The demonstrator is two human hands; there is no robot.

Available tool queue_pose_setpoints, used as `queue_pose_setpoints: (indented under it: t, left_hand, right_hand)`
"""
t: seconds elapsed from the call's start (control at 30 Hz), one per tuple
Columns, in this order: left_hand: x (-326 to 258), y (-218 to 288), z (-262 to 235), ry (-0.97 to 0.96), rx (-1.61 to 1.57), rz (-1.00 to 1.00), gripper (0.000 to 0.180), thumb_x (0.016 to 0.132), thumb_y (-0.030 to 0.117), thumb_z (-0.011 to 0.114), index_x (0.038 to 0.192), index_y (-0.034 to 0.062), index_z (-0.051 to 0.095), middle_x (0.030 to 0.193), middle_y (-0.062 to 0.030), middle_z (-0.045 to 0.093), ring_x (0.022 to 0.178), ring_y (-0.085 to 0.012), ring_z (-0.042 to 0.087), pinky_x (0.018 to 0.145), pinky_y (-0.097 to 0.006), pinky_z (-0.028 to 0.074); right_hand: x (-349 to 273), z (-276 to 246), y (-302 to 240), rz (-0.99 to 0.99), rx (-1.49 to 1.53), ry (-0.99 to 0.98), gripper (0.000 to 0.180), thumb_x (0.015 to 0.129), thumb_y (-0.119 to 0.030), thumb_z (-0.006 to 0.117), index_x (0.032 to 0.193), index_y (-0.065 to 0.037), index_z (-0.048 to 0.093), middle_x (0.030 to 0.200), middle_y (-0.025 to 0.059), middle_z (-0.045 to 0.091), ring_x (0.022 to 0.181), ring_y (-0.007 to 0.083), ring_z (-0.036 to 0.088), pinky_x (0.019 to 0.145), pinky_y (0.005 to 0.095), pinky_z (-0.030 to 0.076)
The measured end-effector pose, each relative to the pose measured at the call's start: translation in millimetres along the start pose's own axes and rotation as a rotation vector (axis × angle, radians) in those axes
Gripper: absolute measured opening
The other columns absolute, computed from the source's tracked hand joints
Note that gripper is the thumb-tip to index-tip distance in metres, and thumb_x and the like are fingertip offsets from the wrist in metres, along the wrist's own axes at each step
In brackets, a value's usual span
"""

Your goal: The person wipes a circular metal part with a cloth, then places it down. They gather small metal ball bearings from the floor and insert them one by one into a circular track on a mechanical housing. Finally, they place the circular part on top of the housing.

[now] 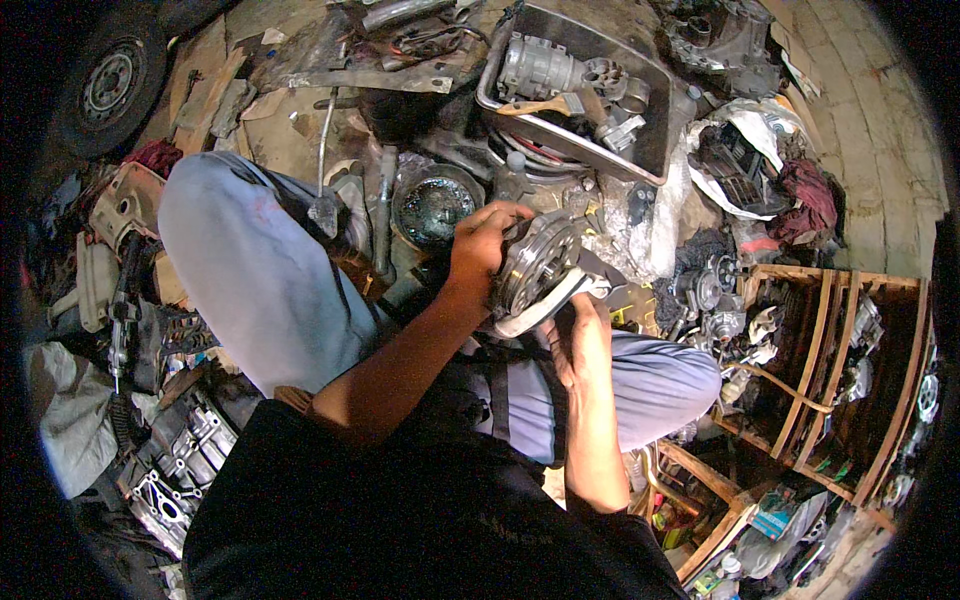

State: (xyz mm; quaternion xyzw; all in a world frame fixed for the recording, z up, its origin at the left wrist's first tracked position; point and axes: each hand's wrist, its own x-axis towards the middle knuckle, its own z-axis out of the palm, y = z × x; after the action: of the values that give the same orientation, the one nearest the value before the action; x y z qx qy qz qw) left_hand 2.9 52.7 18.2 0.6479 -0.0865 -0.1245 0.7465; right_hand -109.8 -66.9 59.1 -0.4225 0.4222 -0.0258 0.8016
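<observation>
Setting: cluttered workshop floor of dirt and worn boards, seen from above a seated person in grey trousers and a dark top.

Work piece: round metal pulley (537, 265), ribbed disc shape, held over the lap between the knees, just above the right thigh.

Left hand (482, 243): closed over the upper left rim of the pulley, fingers curled across its face.

Right hand (578, 335): beneath and to the right of the pulley, palm up, fingers wrapped on its lower edge and the pale band (545, 305) around it.

Grip state: both hands are clamped on the pulley; neither is free.

Key relation: the pulley sits between the two hands, its flat face tilted up and to the left, its axle line running from upper left to lower right. The left hand is on the face side, the right hand on the back side.

Nearer hand: both touch; the left covers more of the face.

Surroundings: metal tray (650, 120) of engine parts lies beyond the hands; a wooden rack (830, 340) of parts stands to the right; a wheel (108, 82) rests at far left; a dark bowl (435, 205) sits near the left hand.
</observation>
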Motion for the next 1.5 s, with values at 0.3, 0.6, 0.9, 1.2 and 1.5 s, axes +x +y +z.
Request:
queue_pose_setpoints:
  t: [0.3,0.6,0.9,1.2,1.5]
  left_hand:
    - [10,-22,-3,0.135,0.18,0.281,0.022,0.087,0.007,0.05,0.097,0.0005,0.069,0.091,-0.0076,0.07,0.084,-0.0154,0.065,0.078,-0.025,0.051]
    - [4,-29,-2,-0.109,-0.854,-0.366,0.036,0.101,0.023,0.044,0.123,-0.0011,0.06,0.116,-0.0135,0.067,0.104,-0.0264,0.066,0.092,-0.039,0.054]
    - [8,-16,5,-0.155,-1.189,-0.602,0.048,0.103,0.038,0.033,0.134,0.0066,0.053,0.125,-0.0157,0.063,0.113,-0.0306,0.063,0.098,-0.049,0.053]
    - [13,-25,8,-0.287,-1.315,-0.534,0.042,0.105,0.033,0.035,0.132,0.0067,0.053,0.121,-0.0152,0.065,0.105,-0.0293,0.067,0.091,-0.045,0.058]
    - [7,-3,4,-0.107,-1.083,-0.687,0.044,0.105,0.03,0.032,0.133,0.0053,0.053,0.123,-0.0168,0.064,0.107,-0.0302,0.066,0.094,-0.048,0.056]
  right_hand:
    - [-17,6,20,0.16,0.174,-0.163,0.024,0.103,-0.021,0.048,0.113,-0.002,0.057,0.098,0.0116,0.07,0.081,0.0216,0.071,0.075,0.0384,0.062]
    - [-27,-11,26,-0.017,0.262,-0.131,0.03,0.099,-0.029,0.057,0.121,-0.008,0.06,0.117,0.0032,0.067,0.107,0.0193,0.064,0.094,0.0384,0.053]
    - [-24,-40,-8,-0.375,0.389,-0.111,0.049,0.095,-0.032,0.061,0.136,-0.007,0.052,0.136,0.0087,0.058,0.125,0.0248,0.054,0.11,0.0449,0.04]
    - [-28,-36,-20,-0.617,0.293,-0.14,0.054,0.1,-0.039,0.049,0.142,-0.006,0.044,0.143,0.0126,0.05,0.132,0.0286,0.047,0.116,0.0469,0.031]
    - [-51,-26,-42,-1.03,-0.618,0.07,0.047,0.096,-0.026,0.061,0.13,0.006,0.054,0.125,0.0127,0.062,0.112,0.02,0.059,0.097,0.034,0.046]
